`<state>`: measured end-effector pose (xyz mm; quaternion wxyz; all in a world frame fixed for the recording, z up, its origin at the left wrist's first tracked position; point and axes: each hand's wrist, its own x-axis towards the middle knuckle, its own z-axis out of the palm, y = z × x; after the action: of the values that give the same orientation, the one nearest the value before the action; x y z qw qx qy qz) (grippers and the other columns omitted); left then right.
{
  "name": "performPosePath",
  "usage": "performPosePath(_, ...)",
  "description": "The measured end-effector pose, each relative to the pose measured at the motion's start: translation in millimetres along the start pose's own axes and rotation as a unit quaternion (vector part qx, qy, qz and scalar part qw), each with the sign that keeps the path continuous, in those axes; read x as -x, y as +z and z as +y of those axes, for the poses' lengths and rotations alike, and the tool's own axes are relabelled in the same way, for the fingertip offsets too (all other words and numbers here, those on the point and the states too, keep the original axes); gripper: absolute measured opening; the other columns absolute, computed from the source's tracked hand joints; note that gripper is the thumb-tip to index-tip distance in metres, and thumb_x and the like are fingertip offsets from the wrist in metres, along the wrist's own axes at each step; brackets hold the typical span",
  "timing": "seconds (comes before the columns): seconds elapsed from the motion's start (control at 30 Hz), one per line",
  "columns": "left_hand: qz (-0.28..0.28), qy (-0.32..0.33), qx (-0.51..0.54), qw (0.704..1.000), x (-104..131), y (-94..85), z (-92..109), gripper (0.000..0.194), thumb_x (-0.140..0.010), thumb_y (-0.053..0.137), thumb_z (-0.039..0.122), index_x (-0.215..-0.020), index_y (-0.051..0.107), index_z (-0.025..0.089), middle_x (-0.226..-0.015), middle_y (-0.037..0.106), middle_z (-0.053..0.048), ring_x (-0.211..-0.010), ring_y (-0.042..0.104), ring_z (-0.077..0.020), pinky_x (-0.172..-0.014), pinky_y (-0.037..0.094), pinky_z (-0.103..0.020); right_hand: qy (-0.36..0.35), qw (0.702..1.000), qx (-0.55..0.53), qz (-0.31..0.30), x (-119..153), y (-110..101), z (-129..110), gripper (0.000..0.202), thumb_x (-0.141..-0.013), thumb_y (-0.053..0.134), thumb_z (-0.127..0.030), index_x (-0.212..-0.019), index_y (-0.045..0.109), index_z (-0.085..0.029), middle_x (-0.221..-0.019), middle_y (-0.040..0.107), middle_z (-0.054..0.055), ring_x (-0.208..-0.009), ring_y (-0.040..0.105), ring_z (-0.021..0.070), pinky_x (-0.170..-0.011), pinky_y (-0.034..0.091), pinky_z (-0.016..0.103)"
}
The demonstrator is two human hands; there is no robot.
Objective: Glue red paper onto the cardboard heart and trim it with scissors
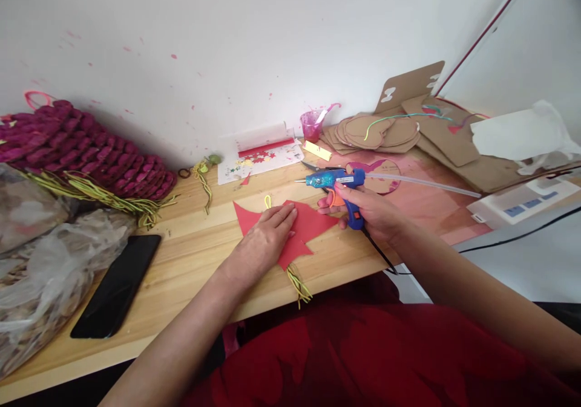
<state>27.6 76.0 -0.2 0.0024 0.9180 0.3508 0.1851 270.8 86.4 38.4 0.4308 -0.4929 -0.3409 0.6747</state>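
Note:
My left hand (267, 237) lies flat on a red paper shape (313, 224) with pointed corners, fingers stretched out over its middle. A small yellow loop (267, 201) sticks out above the paper, and a yellow and dark string tassel (299, 287) hangs out below it. My right hand (363, 204) is wrapped round the handle of a blue glue gun (336, 178) with an orange trigger. The nozzle points left, above the paper and apart from it. A clear glue stick (426, 185) extends from the gun's back.
A black phone (118, 286) and plastic bags (54, 286) lie left, near magenta bundles (82, 147). Behind are a sheet with small stars (258, 160), a pink-stained cup (311, 126) and cardboard shapes (376, 133). A white box (526, 204) and black cable (512, 228) are at right.

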Motion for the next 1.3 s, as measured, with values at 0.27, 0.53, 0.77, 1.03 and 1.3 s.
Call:
performPosePath(0.27,0.002,0.012,0.033,0.999,4,-3.1,-6,0.035,-0.1,0.045,0.016,-0.13,0.065,0.016,-0.14,0.06,-0.017,-0.135,0.053,-0.028,-0.106,0.052,-0.05,-0.019,1.0,-0.01,-0.005,-1,2,5,0.022,-0.088,0.07,-0.042,-0.096,0.065,-0.022,-0.093,0.077,0.009,-0.079,0.074,0.0214,-0.046,0.054,0.023)
performPosePath(0.53,-0.036,0.022,0.055,0.998,11,-4.2,-19,0.043,-0.099,0.046,0.014,-0.137,0.061,0.028,-0.151,0.049,-0.014,-0.138,0.047,-0.0284,-0.108,0.048,-0.055,-0.032,0.999,0.002,0.002,0,2,8,0.026,-0.084,0.073,-0.042,-0.101,0.065,-0.025,-0.093,0.077,0.006,-0.084,0.074,0.0224,-0.044,0.052,0.022)
performPosePath(0.77,-0.026,-0.005,0.017,0.999,9,-4.8,-3,0.048,-0.097,0.043,0.009,-0.143,0.053,0.017,-0.151,0.049,-0.018,-0.138,0.046,-0.0291,-0.108,0.048,-0.054,-0.032,0.998,0.043,0.015,-2,-1,5,0.029,-0.084,0.072,-0.049,-0.098,0.067,-0.023,-0.102,0.076,0.007,-0.079,0.075,0.0203,-0.038,0.043,0.018)
performPosePath(1.03,0.073,0.002,0.093,0.993,5,-3.7,-10,0.024,-0.097,0.054,0.019,-0.115,0.069,0.015,-0.111,0.071,-0.012,-0.102,0.064,-0.0228,-0.089,0.059,-0.042,-0.062,0.997,0.034,-0.026,-1,0,1,0.028,-0.087,0.069,-0.047,-0.1,0.07,-0.022,-0.094,0.078,0.006,-0.071,0.07,0.018,-0.048,0.053,0.024)
performPosePath(1.3,0.019,-0.033,0.015,0.999,-21,-7.7,-5,0.04,-0.097,0.048,0.012,-0.134,0.06,0.022,-0.097,0.068,-0.006,-0.09,0.063,-0.0185,-0.076,0.056,-0.03,-0.063,0.991,-0.053,-0.109,11,16,3,0.028,-0.084,0.072,-0.044,-0.102,0.069,-0.023,-0.096,0.077,0.005,-0.085,0.074,0.0216,-0.069,0.061,0.034)
